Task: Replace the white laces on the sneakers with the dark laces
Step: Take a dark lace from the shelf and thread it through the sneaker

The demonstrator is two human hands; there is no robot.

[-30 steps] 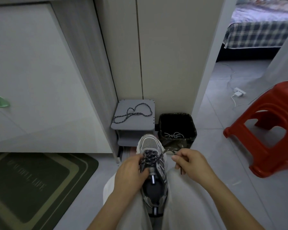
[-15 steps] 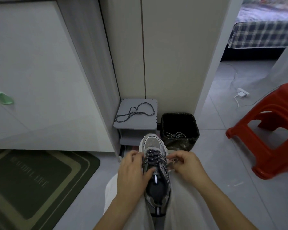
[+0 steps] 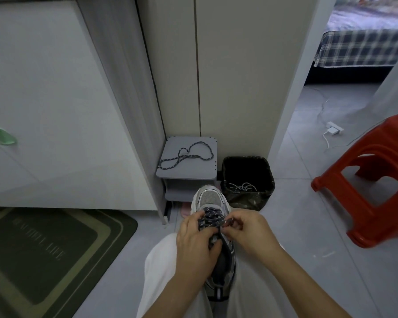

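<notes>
Open floor (image 3: pixel 292 226) is stretching to your right, up to the red stool (image 3: pixel 377 157). The black bin (image 3: pixel 248 199) with white laces (image 3: pixel 241 187) is sitting just past the toe of the sneaker (image 3: pixel 209 196). Your left hand (image 3: pixel 193 246) is gripping it between your knees; your right hand (image 3: pixel 248 232) is pinching its dark lace (image 3: pixel 210 216).

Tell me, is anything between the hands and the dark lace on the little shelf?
Nothing lies on the spare dark lace atop the grey shelf. Only the sneaker in the left hand and right hand sits between.
</notes>
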